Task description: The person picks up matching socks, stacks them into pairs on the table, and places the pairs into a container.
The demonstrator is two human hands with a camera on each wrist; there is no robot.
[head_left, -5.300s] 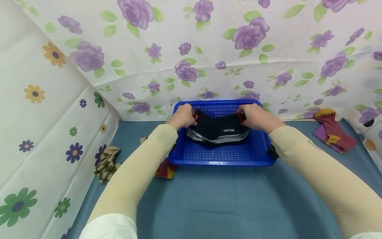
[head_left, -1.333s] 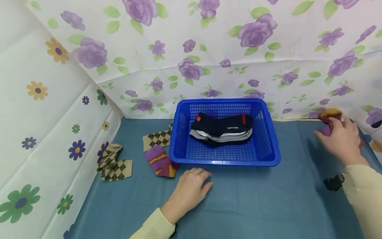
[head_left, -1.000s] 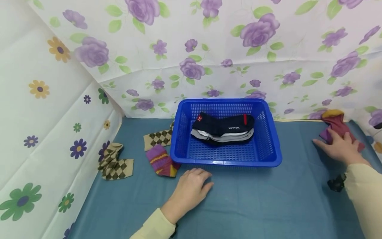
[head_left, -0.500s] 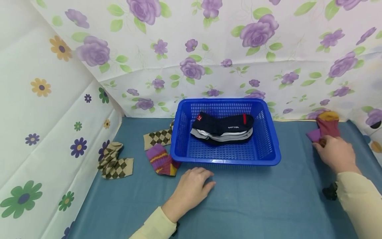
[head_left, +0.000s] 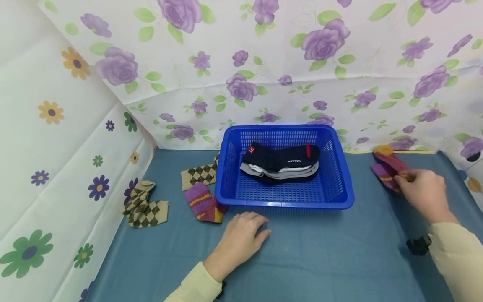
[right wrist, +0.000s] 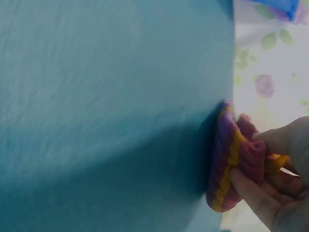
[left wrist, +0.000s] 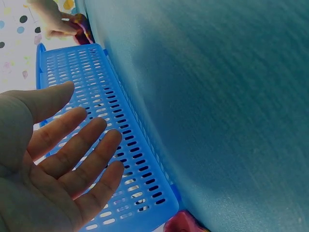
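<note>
At the right of the head view my right hand (head_left: 426, 193) pinches a maroon and purple striped sock (head_left: 390, 165) with a mustard toe. The right wrist view shows thumb and fingers gripping the folded sock (right wrist: 236, 164). My left hand (head_left: 241, 239) lies in front of the blue plastic basket (head_left: 283, 205), its fingers relaxed and holding nothing; in the left wrist view that hand (left wrist: 72, 159) is spread before the basket's slotted wall (left wrist: 120, 116). Inside the basket sits a stack of folded socks, a dark navy sock (head_left: 281, 157) on top of grey and white ones.
Left of the basket lies another purple and maroon striped sock (head_left: 203, 203), partly against the basket. Behind it is an argyle sock (head_left: 198, 176), partly hidden by the basket. A crumpled argyle sock (head_left: 147, 209) lies farther left. Flowered sheets (head_left: 181, 84) wall the back and sides.
Both hands have left the navy sock in the basket. My right hand has gone to the striped sock at the right, gripped it and shifted it leftward. The left hand stays still lately.
</note>
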